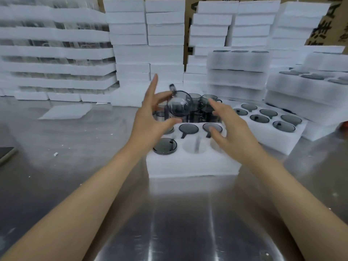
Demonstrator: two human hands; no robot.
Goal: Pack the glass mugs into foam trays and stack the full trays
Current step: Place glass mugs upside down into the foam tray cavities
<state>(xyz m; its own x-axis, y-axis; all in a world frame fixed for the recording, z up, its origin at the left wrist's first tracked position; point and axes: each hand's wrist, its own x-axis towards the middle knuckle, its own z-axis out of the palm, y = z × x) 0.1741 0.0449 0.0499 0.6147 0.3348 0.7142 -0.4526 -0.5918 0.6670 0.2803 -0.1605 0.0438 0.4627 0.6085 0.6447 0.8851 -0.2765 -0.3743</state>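
My left hand (150, 117) pinched a tilted mug (178, 106); my right hand (229, 129) spread empty. Best lowered upright into the tray's (188, 164) vacant hole (194, 146).

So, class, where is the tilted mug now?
Head view, centre: the left hand holds the tilted mug above the far edge of the near foam tray.

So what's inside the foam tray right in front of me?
In the foam tray, glass mugs sit in the front-left, back-middle and back-right holes; the front-middle hole is empty. The left hand, gripping another mug, mostly hides the back-left hole, the right hand the front-right one.
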